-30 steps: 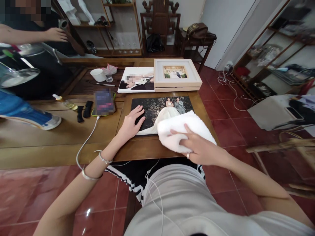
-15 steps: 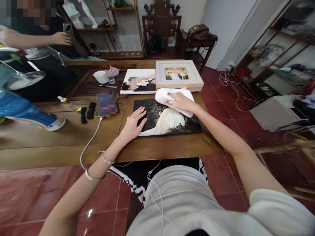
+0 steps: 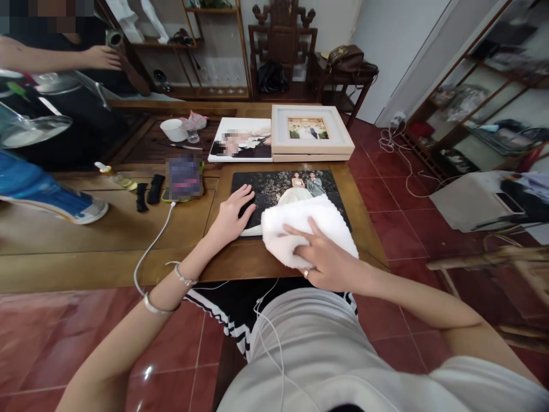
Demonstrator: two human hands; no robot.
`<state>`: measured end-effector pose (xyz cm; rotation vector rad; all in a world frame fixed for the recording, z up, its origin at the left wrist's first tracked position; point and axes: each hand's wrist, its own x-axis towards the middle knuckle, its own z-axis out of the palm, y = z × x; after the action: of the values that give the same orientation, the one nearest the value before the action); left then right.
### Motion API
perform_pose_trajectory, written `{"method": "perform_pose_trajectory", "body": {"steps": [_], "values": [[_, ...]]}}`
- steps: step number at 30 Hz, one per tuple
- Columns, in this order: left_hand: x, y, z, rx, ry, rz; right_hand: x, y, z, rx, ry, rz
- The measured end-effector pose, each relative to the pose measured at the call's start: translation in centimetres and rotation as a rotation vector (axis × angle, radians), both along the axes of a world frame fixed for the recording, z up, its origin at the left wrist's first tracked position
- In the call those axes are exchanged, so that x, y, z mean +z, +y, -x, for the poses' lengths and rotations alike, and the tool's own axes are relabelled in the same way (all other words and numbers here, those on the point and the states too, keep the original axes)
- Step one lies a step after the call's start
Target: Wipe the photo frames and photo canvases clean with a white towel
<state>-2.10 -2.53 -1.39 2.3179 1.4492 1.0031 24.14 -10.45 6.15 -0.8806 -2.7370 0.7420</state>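
Observation:
A dark wedding photo panel (image 3: pixel 266 191) lies flat near the table's front edge. My left hand (image 3: pixel 232 214) rests on its left side, fingers spread. Over the panel's lower right part is a fluffy white cloth (image 3: pixel 306 220), which hides that part of the picture. My right hand (image 3: pixel 328 257) presses the cloth down, with some fingers stretched over it and the others curled into its fold. Just behind the panel are a white-edged photo print (image 3: pixel 253 153) and a pale wooden picture frame (image 3: pixel 343 137), which lies on another flat piece.
Left of the panel lie a phone (image 3: pixel 185 178) on a white charging cable (image 3: pixel 153 246), black straps (image 3: pixel 154 190) and a small dropper bottle (image 3: pixel 118 177). A white cup (image 3: pixel 172 130) stands behind. Far left are a blue bag (image 3: pixel 43 186) and another person's hand (image 3: pixel 103 58).
My right hand has drawn the white cloth from the panel's far edge toward me, over its near edge, uncovering the couple in the picture. My left hand stays in place.

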Motion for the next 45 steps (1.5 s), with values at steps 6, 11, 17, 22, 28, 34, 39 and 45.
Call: {"method": "perform_pose_trajectory", "body": {"steps": [6, 11, 17, 22, 28, 34, 39, 45], "values": [[-0.1, 0.2, 0.1, -0.005, 0.001, 0.011, -0.4, 6.0, 0.3, -0.126, -0.012, -0.104], [-0.1, 0.2, 0.1, -0.007, -0.009, 0.022, -1.4, 14.9, 1.5, -0.232, 0.049, -0.169], [0.1, 0.1, 0.0, -0.004, -0.016, 0.018, -1.5, 15.5, 2.9, -0.248, 0.049, -0.205], [0.4, -0.1, 0.0, 0.004, -0.009, 0.021, -0.7, 7.1, 2.7, -0.054, -0.033, -0.162], [0.4, 0.0, -0.1, 0.012, -0.013, 0.028, 0.2, 0.7, 1.5, 0.142, -0.090, -0.070], [0.0, 0.2, 0.2, 0.000, -0.003, 0.017, -0.2, 6.1, 1.7, 0.005, -0.085, -0.166], [-0.2, 0.3, 0.3, -0.004, -0.004, 0.007, -0.5, 13.3, 2.9, -0.188, -0.125, -0.270], [-0.1, 0.3, 0.2, -0.006, -0.001, -0.004, -1.0, 15.0, 4.1, -0.203, -0.118, -0.296]]}}
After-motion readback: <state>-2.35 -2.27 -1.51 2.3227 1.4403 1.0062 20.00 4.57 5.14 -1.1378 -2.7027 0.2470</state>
